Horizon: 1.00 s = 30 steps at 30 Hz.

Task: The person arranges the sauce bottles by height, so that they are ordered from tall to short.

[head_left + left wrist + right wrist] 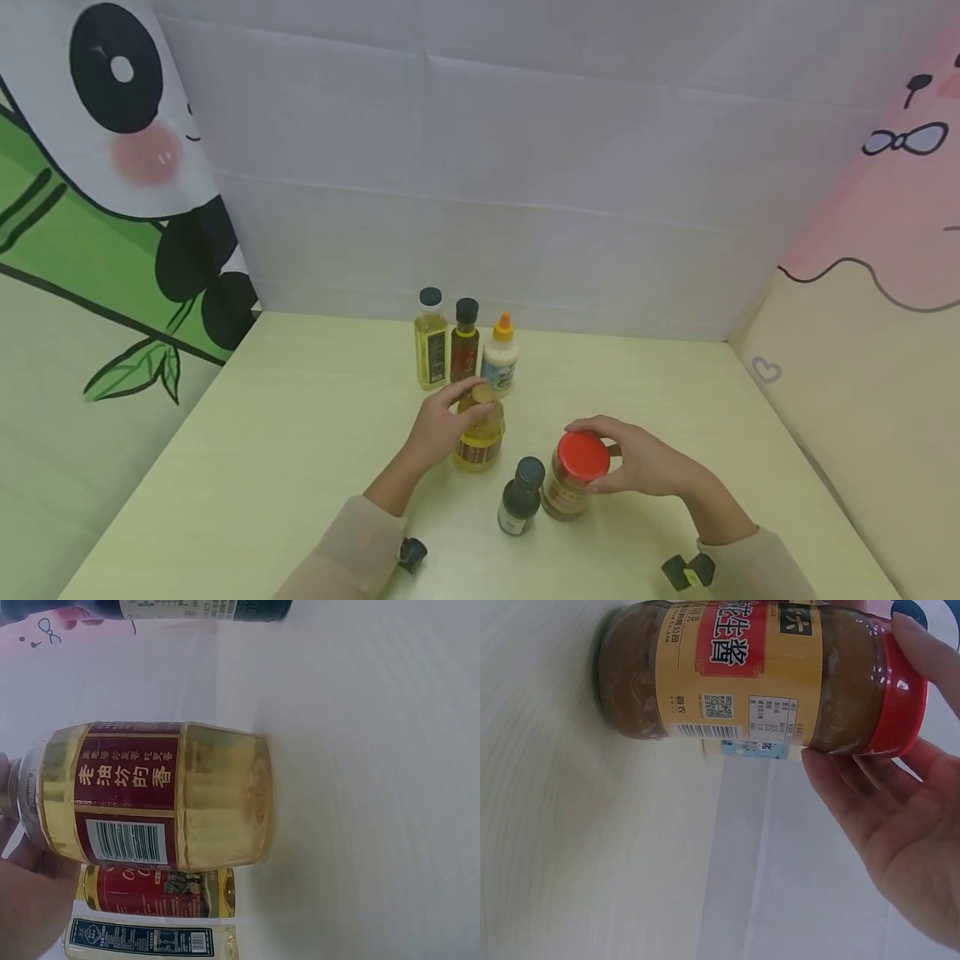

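Note:
My left hand (441, 427) grips a cooking oil bottle (480, 450) around its neck, near the tan cap. In the left wrist view the oil bottle (217, 795) shows a dark red label, and its base appears to rest on the table. A peanut butter jar (564, 493) with a red lid is held at the top by my right hand (651, 463), thumb and fingers on opposite sides. The right wrist view shows the jar's (739, 675) yellow and red label. Between the two hands stands a small dark bottle (519, 502), close beside the jar and untouched.
Behind the oil bottle stand a clear bottle of yellow oil (431, 354), a black-capped bottle with a red label (465, 346) and a white squeeze bottle (500, 360) with an orange nozzle. A white cloth wall (480, 250) borders the table's far edge (622, 336).

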Motion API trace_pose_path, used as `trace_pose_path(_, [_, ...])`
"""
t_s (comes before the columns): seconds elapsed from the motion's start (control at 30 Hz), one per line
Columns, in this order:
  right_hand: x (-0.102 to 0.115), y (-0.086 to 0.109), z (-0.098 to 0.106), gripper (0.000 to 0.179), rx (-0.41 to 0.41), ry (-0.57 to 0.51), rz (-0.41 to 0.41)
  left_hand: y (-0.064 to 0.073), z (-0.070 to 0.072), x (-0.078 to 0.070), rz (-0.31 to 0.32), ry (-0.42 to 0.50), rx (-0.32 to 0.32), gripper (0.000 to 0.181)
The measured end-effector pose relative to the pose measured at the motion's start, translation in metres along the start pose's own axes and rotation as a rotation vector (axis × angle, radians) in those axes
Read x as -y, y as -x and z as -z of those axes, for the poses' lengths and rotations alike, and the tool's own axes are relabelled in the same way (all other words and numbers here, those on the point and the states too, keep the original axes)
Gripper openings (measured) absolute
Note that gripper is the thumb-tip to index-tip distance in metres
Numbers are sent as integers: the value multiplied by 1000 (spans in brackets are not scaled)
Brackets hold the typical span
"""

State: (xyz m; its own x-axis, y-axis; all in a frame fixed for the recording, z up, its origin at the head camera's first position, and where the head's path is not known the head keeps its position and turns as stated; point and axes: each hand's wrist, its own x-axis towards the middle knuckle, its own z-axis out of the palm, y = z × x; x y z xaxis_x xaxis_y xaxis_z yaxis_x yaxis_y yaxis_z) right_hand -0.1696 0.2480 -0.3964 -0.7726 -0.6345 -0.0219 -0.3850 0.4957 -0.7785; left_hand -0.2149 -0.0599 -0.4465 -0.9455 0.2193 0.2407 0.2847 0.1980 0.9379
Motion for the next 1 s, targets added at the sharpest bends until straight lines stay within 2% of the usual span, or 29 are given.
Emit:
trace_pose_path(0.3, [0, -1, 0, 68, 8, 2, -17, -8, -5, -8, -9, -8, -12, 43])
trace_pose_path(0.47, [1, -1, 1, 69, 14, 4, -16, -17, -9, -12, -43, -26, 11, 44])
trace_pose_path(0.63, [2, 0, 2, 70, 13, 5, -17, -27, -14, -19, -22, -15, 28, 46])
trace_pose_path(0.87, [1, 1, 2, 70, 11, 5, -17, -39, -22, -27, -61, -40, 47, 40])
trace_pose_path(1.0, [1, 1, 2, 70, 12, 4, -19, -46, -27, -29, -52, -62, 63, 39])
